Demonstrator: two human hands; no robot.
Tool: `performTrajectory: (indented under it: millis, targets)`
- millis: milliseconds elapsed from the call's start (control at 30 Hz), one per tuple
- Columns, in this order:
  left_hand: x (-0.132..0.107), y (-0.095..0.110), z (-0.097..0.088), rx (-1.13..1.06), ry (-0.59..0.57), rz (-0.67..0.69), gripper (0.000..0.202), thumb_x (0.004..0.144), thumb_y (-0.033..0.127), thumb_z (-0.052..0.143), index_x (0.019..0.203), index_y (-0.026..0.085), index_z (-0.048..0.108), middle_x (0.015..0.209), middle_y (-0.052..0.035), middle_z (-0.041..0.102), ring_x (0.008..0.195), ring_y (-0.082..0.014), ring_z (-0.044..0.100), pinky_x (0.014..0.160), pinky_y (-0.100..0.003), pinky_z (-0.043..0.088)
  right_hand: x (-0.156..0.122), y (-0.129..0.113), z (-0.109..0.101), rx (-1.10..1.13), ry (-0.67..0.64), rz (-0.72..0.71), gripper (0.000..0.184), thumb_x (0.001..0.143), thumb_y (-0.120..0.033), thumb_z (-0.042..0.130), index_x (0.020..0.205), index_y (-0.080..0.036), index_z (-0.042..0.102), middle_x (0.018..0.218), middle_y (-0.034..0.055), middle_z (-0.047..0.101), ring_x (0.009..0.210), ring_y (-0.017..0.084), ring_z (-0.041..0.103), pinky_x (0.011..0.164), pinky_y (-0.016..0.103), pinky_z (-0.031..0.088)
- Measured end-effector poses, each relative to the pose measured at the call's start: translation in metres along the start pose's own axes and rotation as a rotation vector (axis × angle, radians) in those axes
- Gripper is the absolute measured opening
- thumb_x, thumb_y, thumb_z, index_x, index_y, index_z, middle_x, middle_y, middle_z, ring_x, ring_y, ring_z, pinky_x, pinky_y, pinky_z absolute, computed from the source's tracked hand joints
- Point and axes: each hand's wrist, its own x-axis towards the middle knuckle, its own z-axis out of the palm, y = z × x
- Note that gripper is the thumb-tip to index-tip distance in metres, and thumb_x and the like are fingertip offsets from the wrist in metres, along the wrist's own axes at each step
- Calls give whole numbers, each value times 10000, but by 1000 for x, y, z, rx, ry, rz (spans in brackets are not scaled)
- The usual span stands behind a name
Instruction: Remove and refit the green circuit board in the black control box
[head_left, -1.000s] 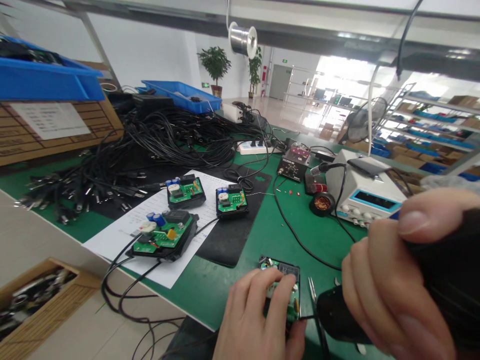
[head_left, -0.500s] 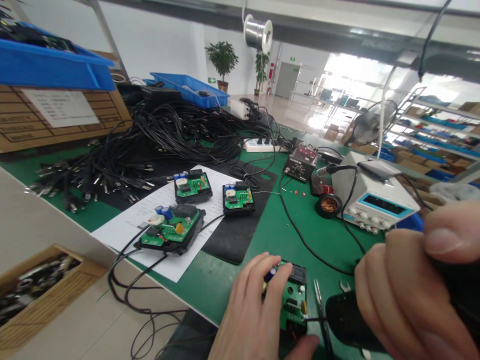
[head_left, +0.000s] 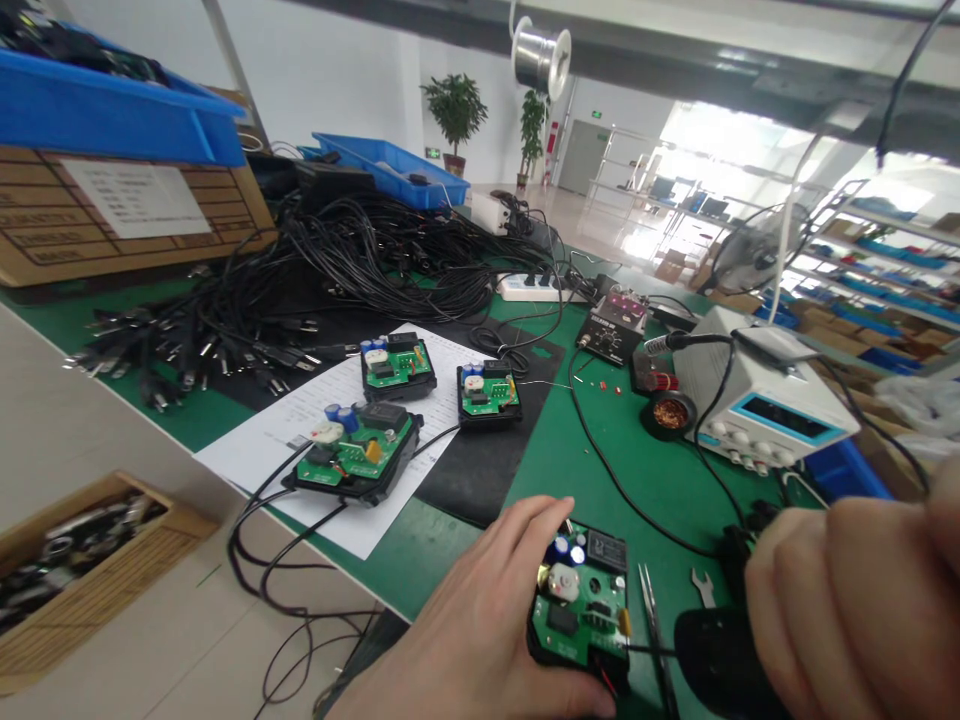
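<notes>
My left hand [head_left: 480, 610] grips a green circuit board in a black housing [head_left: 577, 600] at the bench's front edge, fingers along its far left side and thumb at its near edge. Blue capacitors, a white round part and a black relay show on the board. My right hand [head_left: 847, 600], blurred and close to the camera, is wrapped round a black screwdriver [head_left: 720, 655]. Its thin dark shaft points left and reaches the board's right edge; whether the tip touches a screw is hidden. Tweezers [head_left: 652, 620] and a small open-end wrench [head_left: 703, 588] lie between the hands.
Three similar boards in housings [head_left: 364, 455] sit on or near a paper sheet [head_left: 255, 440]. Black cables [head_left: 360, 250] are heaped behind. A soldering station [head_left: 611, 335], tip cleaner [head_left: 670, 413] and power supply [head_left: 780, 400] stand at right. A solder spool [head_left: 541, 60] hangs above.
My left fingers have slid off the board's top to its left side, uncovering the white round part and capacitors. The right hand still holds the screwdriver. The whole view has shifted slightly.
</notes>
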Motion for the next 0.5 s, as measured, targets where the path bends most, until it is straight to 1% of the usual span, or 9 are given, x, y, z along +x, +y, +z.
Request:
performTrajectory:
  millis: [133, 233, 400, 500]
  targets:
    - [1, -7, 4, -32, 21, 7, 1354, 519, 430, 1052, 1618, 268, 279, 1612, -157, 436, 1473, -378, 486, 1204, -564, 486, 3, 2, 1, 6, 2, 7, 487, 612, -871, 659, 751, -403, 660, 445, 22, 428, 505, 288, 549, 478, 366, 383]
    - [3, -8, 5, -46, 36, 11, 1352, 491, 427, 1058, 1606, 248, 313, 1596, -168, 454, 1456, -394, 498, 1196, -582, 488, 6, 3, 3, 14, 2, 8, 485, 618, -867, 665, 753, -401, 662, 446, 20, 431, 504, 286, 551, 478, 363, 387]
    - [4, -6, 1, -63, 27, 2, 1305, 517, 436, 1047, 1589, 234, 331, 1589, -158, 455, 1454, -375, 495, 1201, -556, 486, 8, 3, 3, 28, 12, 12, 479, 635, -861, 672, 762, -399, 671, 446, 17, 438, 498, 281, 551, 476, 358, 393]
    - [4, -4, 0, -71, 13, -6, 1297, 528, 431, 1045, 1587, 250, 318, 1590, -142, 449, 1459, -358, 485, 1207, -544, 479, 0, 6, 0, 36, 19, 15, 465, 658, -850, 681, 769, -398, 681, 437, 11, 443, 476, 274, 547, 465, 353, 392]
